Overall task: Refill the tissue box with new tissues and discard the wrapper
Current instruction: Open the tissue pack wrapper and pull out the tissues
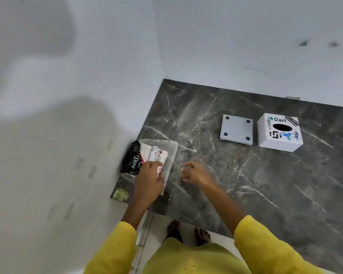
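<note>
A white cube tissue box (279, 133) with stickers and a dark oval slot stands at the back right of the dark marble counter (246, 184). Its flat grey base plate (236, 129) lies beside it on the left, with round pads facing up. A tissue pack (145, 157) in a black and white wrapper lies at the counter's left edge by the wall. My left hand (149, 180) rests on the pack's near end and grips it. My right hand (196, 173) hovers just right of the pack, fingers loosely curled with nothing in them.
White walls meet in a corner behind the counter. A small yellowish sticker (120, 194) sits on the counter's near left corner. The counter's front edge runs diagonally above my feet (188, 232) on the pale floor. Yellow sleeves cover both forearms.
</note>
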